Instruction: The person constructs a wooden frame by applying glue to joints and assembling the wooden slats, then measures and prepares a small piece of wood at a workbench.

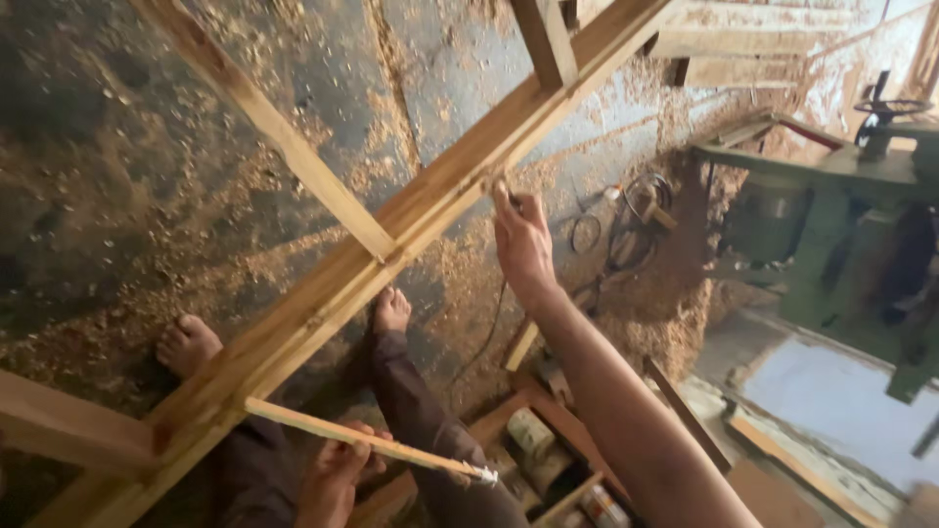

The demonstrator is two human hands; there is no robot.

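Left hand (333, 479) grips a thin wooden strip (367, 440) at lower centre; right hand (523, 240) pinches something small against the wooden frame (391, 235), best kept steady.

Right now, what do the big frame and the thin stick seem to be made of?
Frame: bare, unpainted wood, by its visible grain and pale brown colour. Stick in the left hand: the same light wood, apparently a thin raw strip, its far tip whitish, perhaps with glue. Right hand touches the frame.
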